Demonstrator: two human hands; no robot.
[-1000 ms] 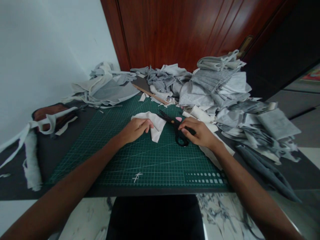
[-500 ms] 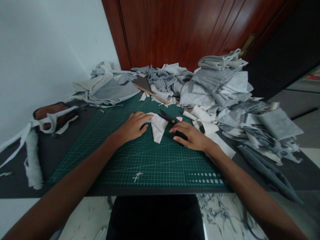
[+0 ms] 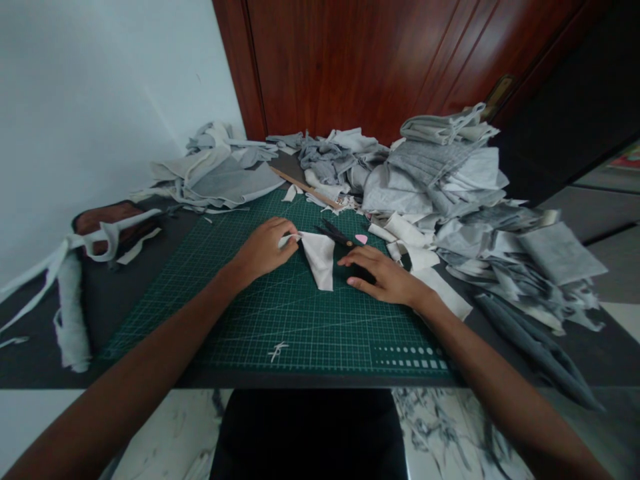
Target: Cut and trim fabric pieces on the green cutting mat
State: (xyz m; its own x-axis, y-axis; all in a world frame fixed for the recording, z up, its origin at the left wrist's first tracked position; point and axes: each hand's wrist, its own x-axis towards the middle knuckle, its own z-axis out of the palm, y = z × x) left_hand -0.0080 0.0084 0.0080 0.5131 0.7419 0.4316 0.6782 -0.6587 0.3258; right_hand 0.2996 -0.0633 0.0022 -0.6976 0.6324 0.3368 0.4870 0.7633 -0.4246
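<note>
A small off-white cloth piece (image 3: 320, 259), roughly triangular, lies on the green cutting mat (image 3: 280, 320). My left hand (image 3: 267, 250) is closed at its upper left corner, pinching a narrow strip of it between thumb and fingers. Just right of the cloth, black scissors (image 3: 340, 235) rest with their blades toward the upper left, slightly parted. Over their handles lies my right hand (image 3: 383, 273), loosely curved, thumb and fingers apart; dark handle parts show between them, though the grip is partly hidden.
A pink chalk piece (image 3: 361, 239) lies beside the scissors. Grey and white fabric is heaped at the right (image 3: 430, 167) and back left (image 3: 215, 173). A wooden strip (image 3: 305, 185) lies behind. Small white scraps (image 3: 277, 351) sit near the front edge.
My left hand has gone from lying flat on the cloth to pinching its corner, and the cloth has turned and spread out. The right hand and scissors have hardly moved.
</note>
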